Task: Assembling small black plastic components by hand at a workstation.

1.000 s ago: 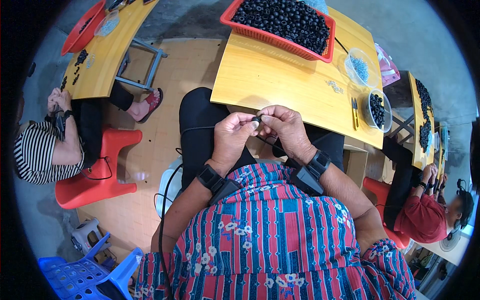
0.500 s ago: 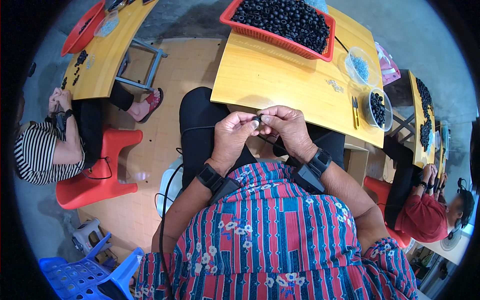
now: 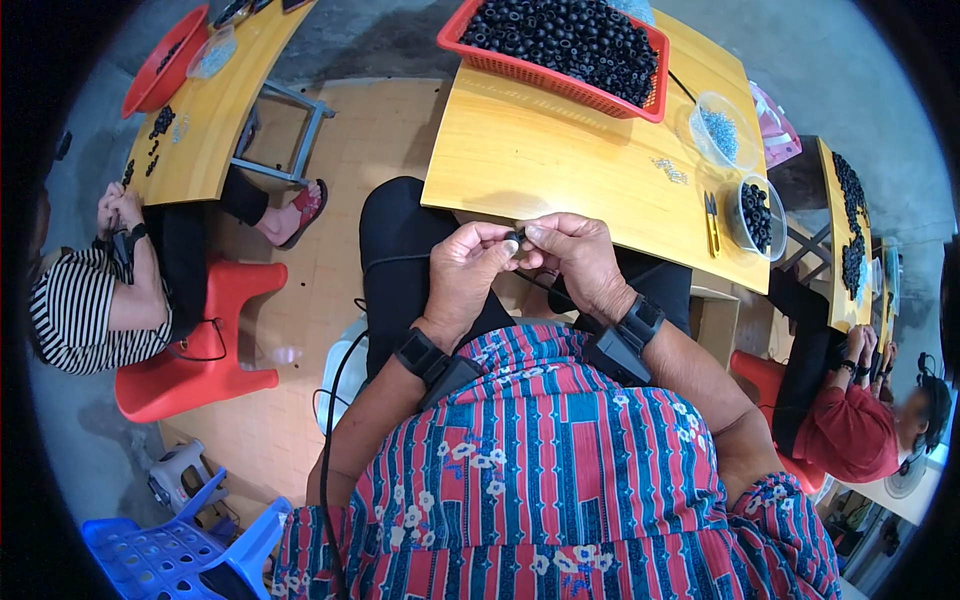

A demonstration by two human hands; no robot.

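My left hand (image 3: 468, 268) pinches a small black ring-shaped part (image 3: 515, 237) between thumb and fingertips, just off the near edge of the yellow table (image 3: 540, 150). From the other side, the thumb and index finger of my right hand (image 3: 575, 255) close on the same spot. The fingertips of both hands meet around the part and cover most of it. Whether a smaller piece is also between them cannot be made out. On the table ahead stands a red basket (image 3: 560, 75) heaped with black ring-shaped parts (image 3: 570, 40).
At the table's right are a tub of pale blue bits (image 3: 720, 137), a tub of black parts (image 3: 757, 215), yellow-handled tweezers (image 3: 712, 225) and a small scatter of clear pieces (image 3: 670, 171). Co-workers sit left (image 3: 100, 300) and right (image 3: 850, 430). A blue chair (image 3: 180, 550) stands lower left.
Almost nothing differs. Both hands keep the same pinch on the black part, with only a slight shift of the fingers.
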